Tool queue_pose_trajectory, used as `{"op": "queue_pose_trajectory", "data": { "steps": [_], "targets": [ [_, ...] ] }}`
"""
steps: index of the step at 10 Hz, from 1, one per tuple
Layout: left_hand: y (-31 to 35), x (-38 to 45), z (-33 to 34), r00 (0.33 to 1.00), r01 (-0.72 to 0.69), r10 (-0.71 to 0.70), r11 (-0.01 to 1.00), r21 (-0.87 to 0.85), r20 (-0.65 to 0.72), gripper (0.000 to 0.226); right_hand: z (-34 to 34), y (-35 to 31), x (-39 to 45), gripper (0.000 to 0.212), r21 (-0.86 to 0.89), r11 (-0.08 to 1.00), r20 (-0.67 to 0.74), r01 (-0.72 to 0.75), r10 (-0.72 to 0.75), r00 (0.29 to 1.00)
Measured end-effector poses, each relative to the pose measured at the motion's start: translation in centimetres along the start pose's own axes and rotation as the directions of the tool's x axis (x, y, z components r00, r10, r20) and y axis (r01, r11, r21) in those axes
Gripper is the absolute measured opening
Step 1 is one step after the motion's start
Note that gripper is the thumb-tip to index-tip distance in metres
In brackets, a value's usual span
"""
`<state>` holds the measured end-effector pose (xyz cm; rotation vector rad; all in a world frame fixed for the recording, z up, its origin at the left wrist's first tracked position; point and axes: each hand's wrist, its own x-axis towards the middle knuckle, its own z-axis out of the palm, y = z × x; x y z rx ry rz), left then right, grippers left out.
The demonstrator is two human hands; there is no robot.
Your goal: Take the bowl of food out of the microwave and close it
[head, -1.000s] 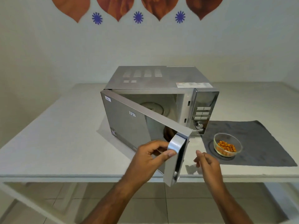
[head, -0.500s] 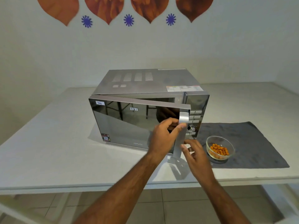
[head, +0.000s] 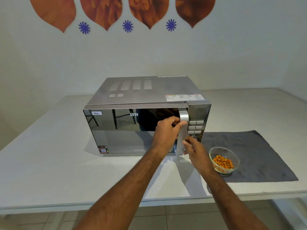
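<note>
A silver microwave (head: 146, 90) stands on the white table (head: 49, 171). Its mirrored door (head: 126, 131) lies flat against the front, with no gap that I can see. My left hand (head: 167, 131) grips the upright silver door handle (head: 183, 117) near its top, thumb on the front. My right hand (head: 194, 148) presses its open fingers against the lower part of that handle. A glass bowl of orange food (head: 223, 161) rests on a dark grey mat (head: 259, 151) to the right of the microwave, apart from both hands.
The control panel with buttons (head: 196, 127) sits just right of the handle. The table's front edge (head: 116, 205) runs below my forearms, with tiled floor beneath. A white wall with brown and blue decorations stands behind.
The door has swung from wide open to flat against the microwave, pushed by my left hand on the handle. My right hand came up from the table edge onto the lower handle.
</note>
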<state>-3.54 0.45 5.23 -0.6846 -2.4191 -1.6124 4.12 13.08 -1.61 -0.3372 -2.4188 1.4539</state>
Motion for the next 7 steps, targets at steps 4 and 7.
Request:
{"op": "queue_pose_trajectory", "data": {
  "steps": [4,7],
  "targets": [
    [0.5,0.8,0.6,0.998,-0.001,0.004,0.999,0.051,-0.062,0.032,0.3,0.2,1.6,0.032,-0.017,0.998,-0.008,-0.055,0.055,0.998],
    [-3.2,-1.2,0.5,0.996,-0.012,-0.001,0.989,0.145,0.085,0.033,1.6,1.3,0.2,0.029,-0.024,0.992,-0.003,-0.122,0.122,0.993]
  ]
}}
